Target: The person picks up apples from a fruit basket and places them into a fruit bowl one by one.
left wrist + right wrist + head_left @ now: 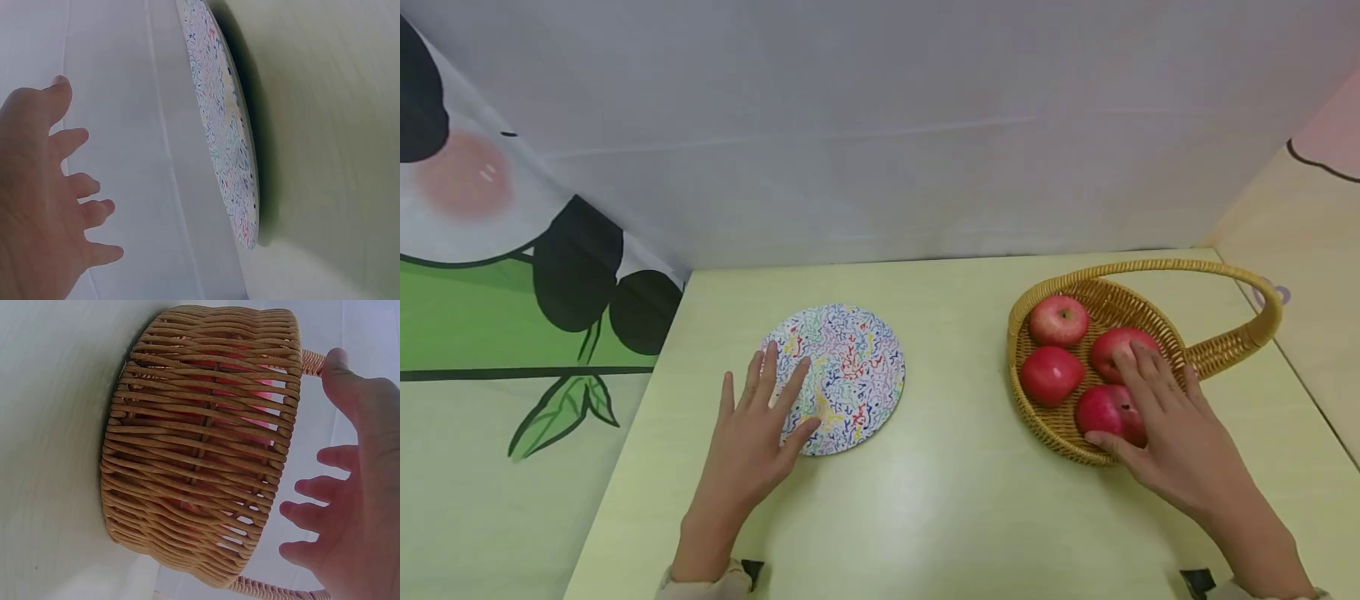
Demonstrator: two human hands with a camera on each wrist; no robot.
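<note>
Pale grey cloth [880, 167] forms a backdrop beyond the fingertips of two bare hands held over a light yellow-green worktop [955, 500]. To the left of the left hand's fingers, a panel with a cartoon print [482, 325] shows green, black and white shapes; a beige panel [1300, 242] stands on the far side of the right hand.

The left hand [756, 442] hovers with its fingers spread apart and nothing between them. Just beside and below its fingertips, a round disc [857, 375] lies flat on the worktop, covered in multicoloured squiggles.

The right hand [1180, 442] reaches over a woven wicker basket [1120, 304], its fingers apart and slightly bent; the wrist view shows them above the rim, clamped on nothing. Beneath and in front of those fingers sit four red fruits [1052, 375] inside the basket, the farthest from the thumb a streaked apple [1058, 321]. Two lie directly under the hand, one partly hidden by the fingertips. The basket's braided handle [1180, 265] arches beyond the fingers and to their right.
</note>
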